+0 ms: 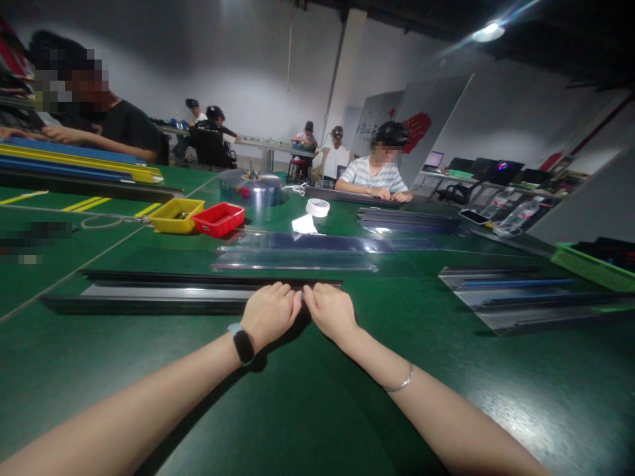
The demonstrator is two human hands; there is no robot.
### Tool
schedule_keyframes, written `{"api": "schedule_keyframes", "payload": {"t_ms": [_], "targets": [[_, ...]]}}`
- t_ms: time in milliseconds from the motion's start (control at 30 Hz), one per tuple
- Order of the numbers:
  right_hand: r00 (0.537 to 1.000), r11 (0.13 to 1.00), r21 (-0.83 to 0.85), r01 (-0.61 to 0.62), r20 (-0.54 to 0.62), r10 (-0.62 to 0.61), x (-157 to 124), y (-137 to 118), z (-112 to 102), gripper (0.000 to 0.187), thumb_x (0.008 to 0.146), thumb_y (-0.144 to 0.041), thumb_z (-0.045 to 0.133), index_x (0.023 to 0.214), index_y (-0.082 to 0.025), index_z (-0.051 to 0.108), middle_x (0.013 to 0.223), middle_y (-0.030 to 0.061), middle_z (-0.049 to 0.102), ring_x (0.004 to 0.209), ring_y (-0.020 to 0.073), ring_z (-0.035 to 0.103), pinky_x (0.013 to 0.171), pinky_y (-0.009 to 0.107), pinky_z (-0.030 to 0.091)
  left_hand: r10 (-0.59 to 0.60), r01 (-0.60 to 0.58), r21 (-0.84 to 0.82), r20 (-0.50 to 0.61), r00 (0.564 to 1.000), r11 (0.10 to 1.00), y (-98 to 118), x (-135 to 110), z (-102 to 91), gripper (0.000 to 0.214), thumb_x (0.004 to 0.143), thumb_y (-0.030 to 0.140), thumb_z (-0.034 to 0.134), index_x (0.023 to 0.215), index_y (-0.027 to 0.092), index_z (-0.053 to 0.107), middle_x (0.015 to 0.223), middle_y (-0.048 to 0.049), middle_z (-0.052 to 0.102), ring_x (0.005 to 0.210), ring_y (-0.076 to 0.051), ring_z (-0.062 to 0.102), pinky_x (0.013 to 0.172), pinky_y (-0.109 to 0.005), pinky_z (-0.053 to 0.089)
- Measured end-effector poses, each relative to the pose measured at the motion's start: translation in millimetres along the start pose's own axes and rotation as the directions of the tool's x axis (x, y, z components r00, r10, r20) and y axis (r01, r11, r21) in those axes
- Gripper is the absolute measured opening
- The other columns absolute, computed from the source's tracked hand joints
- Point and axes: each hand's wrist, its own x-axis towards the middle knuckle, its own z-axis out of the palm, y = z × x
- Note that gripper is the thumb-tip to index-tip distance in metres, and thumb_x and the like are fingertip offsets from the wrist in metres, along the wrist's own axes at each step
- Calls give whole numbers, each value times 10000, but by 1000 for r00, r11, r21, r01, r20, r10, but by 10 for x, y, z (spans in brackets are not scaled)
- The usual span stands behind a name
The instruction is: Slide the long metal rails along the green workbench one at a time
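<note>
A long black and silver strip bundle lies across the green table in front of me. My left hand, with a dark watch on its wrist, has its fingers curled over the right end of the strips. My right hand, with a thin bracelet on the wrist, grips the same end right beside it, knuckles nearly touching the left hand's. What the fingertips pinch is hidden under the hands.
Clear plastic sleeves lie just beyond the strips. A yellow tray and red tray sit at back left, a tape roll behind. More strips lie right, near a green bin. People work opposite.
</note>
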Motion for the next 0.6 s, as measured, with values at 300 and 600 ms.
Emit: {"api": "schedule_keyframes", "payload": {"t_ms": [300,600], "targets": [[989,998,34,58,135,-62,45,6,-73,439,899,-296,240,703,-165,610,671,35,640,658,111,578,562,207,326,14,-14,2,51,999,1000,-4,51,-11,389,868,260,278,643,146,576,622,-60,590,641,-169,533,608,-309,375],[996,998,-5,64,63,-64,4,3,-100,446,899,-280,235,629,-174,574,600,25,617,562,112,547,529,226,279,0,-1,28,39,999,1000,45,73,-46,407,863,252,283,596,146,571,581,-60,586,574,-161,532,558,-299,364]]}}
